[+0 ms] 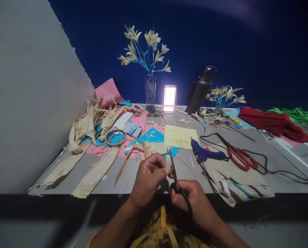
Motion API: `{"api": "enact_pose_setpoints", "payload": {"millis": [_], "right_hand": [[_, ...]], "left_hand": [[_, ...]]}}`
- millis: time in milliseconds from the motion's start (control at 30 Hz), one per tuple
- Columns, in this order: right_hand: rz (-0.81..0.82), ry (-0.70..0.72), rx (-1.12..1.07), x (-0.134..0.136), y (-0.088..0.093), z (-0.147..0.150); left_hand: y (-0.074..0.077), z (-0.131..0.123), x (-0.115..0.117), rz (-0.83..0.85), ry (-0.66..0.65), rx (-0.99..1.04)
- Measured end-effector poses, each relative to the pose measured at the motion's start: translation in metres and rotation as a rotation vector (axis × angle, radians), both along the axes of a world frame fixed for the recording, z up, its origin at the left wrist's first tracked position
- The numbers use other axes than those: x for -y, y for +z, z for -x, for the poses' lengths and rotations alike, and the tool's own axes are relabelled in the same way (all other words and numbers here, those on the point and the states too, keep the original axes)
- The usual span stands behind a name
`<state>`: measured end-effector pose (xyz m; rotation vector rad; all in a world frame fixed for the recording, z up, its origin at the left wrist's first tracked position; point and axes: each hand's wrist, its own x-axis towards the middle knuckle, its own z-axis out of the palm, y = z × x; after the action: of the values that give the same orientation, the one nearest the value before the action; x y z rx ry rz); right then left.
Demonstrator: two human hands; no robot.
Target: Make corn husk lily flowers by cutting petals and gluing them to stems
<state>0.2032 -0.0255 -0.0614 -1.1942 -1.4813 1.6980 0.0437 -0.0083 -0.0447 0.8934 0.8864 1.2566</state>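
Near the table's front edge, my left hand (pixel 150 177) pinches a small pale piece of corn husk (pixel 168 162) between thumb and fingers. My right hand (pixel 191 196) is closed around the black handles of a pair of scissors (pixel 174 177), whose blades point up and away from me. The blades stand slightly apart, right beside the husk piece; whether they touch it I cannot tell. Behind my hands lie a yellow paper sheet (pixel 182 137), a blue paper (pixel 151 135) with husk scraps on it, and a larger husk strip (pixel 154 148).
Dried husks (pixel 92 120) pile up at left beside a tape roll (pixel 116 137). A blue glue gun (pixel 208 153) and red-handled scissors (pixel 240 156) lie right, with a black cord. Behind stand a glass vase (pixel 150 93) of husk flowers, a bright blurred light and a flask (pixel 201 89).
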Motion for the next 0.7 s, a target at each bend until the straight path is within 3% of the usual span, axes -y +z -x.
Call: {"api": "enact_pose_setpoints", "payload": {"millis": [333, 700], "right_hand": [[0.047, 0.009, -0.062, 0.006, -0.004, -0.004], [0.067, 0.241, -0.151, -0.006, 0.002, -0.038]], "left_hand": [[0.006, 0.003, 0.000, -0.003, -0.038, 0.085], [0.019, 0.015, -0.001, 0.102, -0.218, 0.191]]}}
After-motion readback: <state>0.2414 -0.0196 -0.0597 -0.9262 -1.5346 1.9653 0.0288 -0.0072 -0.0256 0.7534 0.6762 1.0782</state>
